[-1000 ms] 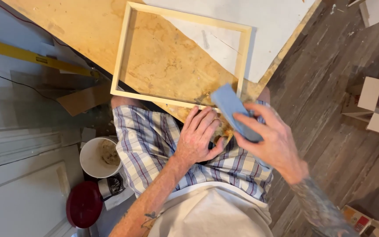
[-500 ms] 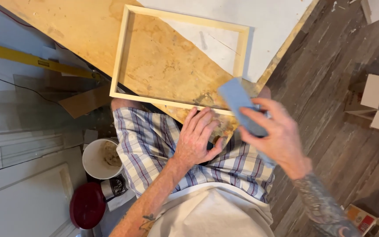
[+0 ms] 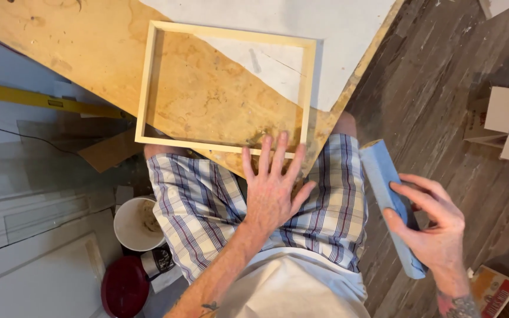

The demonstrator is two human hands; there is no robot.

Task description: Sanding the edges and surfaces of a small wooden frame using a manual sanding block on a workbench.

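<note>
White bucket point(image 3: 138, 222) stood on floor at left. Wooden frame point(image 3: 225, 88) lay on plywood bench point(image 3: 60, 53). Left hand point(image 3: 273, 185) lay flat, fingers spread, fingertips on frame's near rail. Right hand point(image 3: 434, 227) gripped blue sanding block point(image 3: 387, 188) beside bench, off frame.

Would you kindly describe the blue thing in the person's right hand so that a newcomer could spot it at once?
Start at the plywood board bearing the pale wooden frame, then go right, past the plaid shorts, over the dark plank floor. There the right hand grips a long blue roll, the only blue thing among wood and white.
</note>
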